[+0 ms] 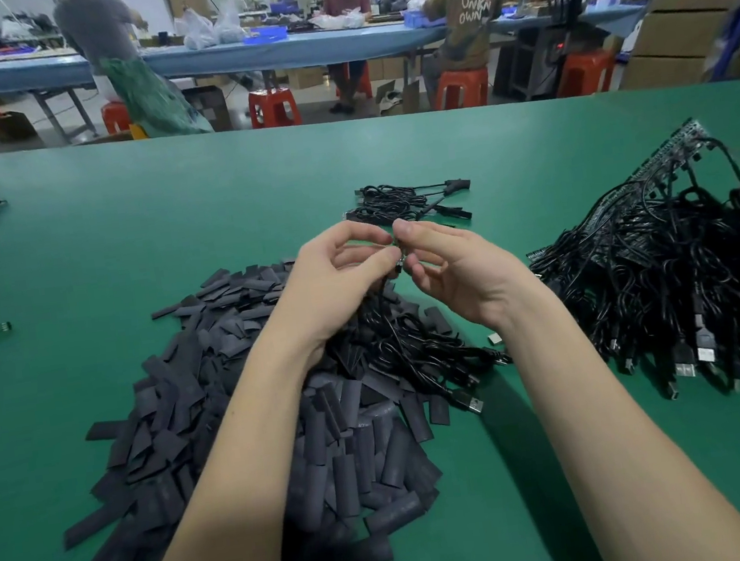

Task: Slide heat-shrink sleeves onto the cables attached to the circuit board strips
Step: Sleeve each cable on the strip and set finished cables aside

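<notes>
- Nearest the camera: heap of sleeves point(248, 439), dark flat tube pieces piled on the green counter point(119, 227), under both forearms.
- Above the heap, a small cable end point(398, 263) pinched between both hands; exactly what sits there is too small and blurred to tell.
- Left hand point(335, 280): fingers curled, thumb and fingertips closed on that small piece.
- Right hand point(455, 269): thumb and forefinger pinching the same piece from the other side, remaining fingers loosely bent.
- From the pinch, a thin black cable point(418, 349) dropping down to a loose coil on the heap, with a USB plug point(469, 404) lying at the heap's edge.
- Handling, judged: sleeves light, soft, easily flattened, so best pinched by the edges to pop the mouth open; cable limp and springy, best held close behind its tip so it stays stiff enough to thread.
- Risk, judged: a grip too far back lets the tip buckle against the sleeve mouth.
- Farther out, right: big tangle of cables point(665, 272) with a board strip point(669, 152) on top.
- Beyond the hands: a small cable bundle point(405, 203).
</notes>
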Motion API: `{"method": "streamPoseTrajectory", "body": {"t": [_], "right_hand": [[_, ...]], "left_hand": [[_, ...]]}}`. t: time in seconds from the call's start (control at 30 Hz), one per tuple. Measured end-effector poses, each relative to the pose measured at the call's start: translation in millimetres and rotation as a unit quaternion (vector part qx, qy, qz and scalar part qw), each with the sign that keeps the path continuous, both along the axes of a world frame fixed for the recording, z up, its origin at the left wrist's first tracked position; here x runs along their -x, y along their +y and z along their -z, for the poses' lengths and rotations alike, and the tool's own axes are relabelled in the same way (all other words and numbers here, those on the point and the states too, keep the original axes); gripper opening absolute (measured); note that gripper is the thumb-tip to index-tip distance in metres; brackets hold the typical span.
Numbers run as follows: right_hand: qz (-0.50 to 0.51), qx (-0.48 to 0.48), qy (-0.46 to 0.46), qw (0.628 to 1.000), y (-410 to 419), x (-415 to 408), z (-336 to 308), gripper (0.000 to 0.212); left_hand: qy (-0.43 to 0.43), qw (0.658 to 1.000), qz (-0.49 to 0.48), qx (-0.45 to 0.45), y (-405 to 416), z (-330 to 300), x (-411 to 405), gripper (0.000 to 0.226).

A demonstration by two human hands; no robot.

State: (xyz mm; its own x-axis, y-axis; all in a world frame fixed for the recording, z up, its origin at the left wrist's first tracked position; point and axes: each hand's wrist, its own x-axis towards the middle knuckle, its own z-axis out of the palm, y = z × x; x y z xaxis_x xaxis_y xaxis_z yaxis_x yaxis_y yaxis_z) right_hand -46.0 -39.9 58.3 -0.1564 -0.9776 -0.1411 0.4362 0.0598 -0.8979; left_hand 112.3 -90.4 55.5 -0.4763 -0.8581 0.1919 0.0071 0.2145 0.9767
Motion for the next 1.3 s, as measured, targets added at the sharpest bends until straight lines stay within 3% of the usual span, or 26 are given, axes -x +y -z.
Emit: {"method": "streamPoseTrajectory", "body": {"t": [0.07, 0.13, 0.23, 0.3, 0.43, 0.57, 0.67, 0.77, 0.87, 1.0, 1.13, 1.3], "right_hand": [[-0.006, -0.001, 0.023, 1.0, 1, 3, 2, 0.014], [0.023, -0.017, 0.132, 0.991, 1, 8, 8, 0.024], [0.102, -0.041, 0.371, 0.922, -2, 11, 26, 0.014], [0.08, -0.047, 0.47, 0.878, -5, 9, 36, 0.011], [0.03, -0.065, 0.546, 0.835, -8, -1, 44, 0.017], [0.044, -0.067, 0.564, 0.822, -10, -4, 47, 0.009], [0.066, -0.061, 0.507, 0.858, -8, 0, 37, 0.009], [0.081, -0.009, 0.347, 0.934, 0, 7, 15, 0.006], [0.067, 0.045, 0.236, 0.968, 7, 12, -3, 0.002], [0.049, 0.073, 0.139, 0.986, 6, 11, -5, 0.011], [0.011, 0.109, 0.115, 0.987, 5, 10, 1, 0.032], [0.022, 0.124, 0.099, 0.987, 5, 12, 7, 0.024]], "left_hand": [[0.016, 0.999, 0.004, -0.027, 1, 1, 0, 0.011], [0.033, 0.998, -0.006, -0.047, 1, 2, 0, 0.011], [0.065, 0.994, -0.017, -0.084, 0, 3, -1, 0.012], [0.08, 0.991, -0.022, -0.103, 0, 4, 1, 0.013], [0.082, 0.99, -0.021, -0.112, 0, 6, 2, 0.013], [0.086, 0.99, -0.021, -0.108, -2, 7, 3, 0.014], [0.079, 0.991, -0.027, -0.102, -4, 9, 3, 0.018], [0.066, 0.993, -0.025, -0.092, -5, 12, 5, 0.017], [0.068, 0.994, -0.015, -0.09, -5, 13, 7, 0.015], [0.077, 0.991, 0.001, -0.107, -4, 13, 8, 0.013], [0.11, 0.982, 0.022, -0.153, -3, 10, 7, 0.011], [0.137, 0.967, 0.051, -0.209, -3, 7, 4, 0.01]]}}
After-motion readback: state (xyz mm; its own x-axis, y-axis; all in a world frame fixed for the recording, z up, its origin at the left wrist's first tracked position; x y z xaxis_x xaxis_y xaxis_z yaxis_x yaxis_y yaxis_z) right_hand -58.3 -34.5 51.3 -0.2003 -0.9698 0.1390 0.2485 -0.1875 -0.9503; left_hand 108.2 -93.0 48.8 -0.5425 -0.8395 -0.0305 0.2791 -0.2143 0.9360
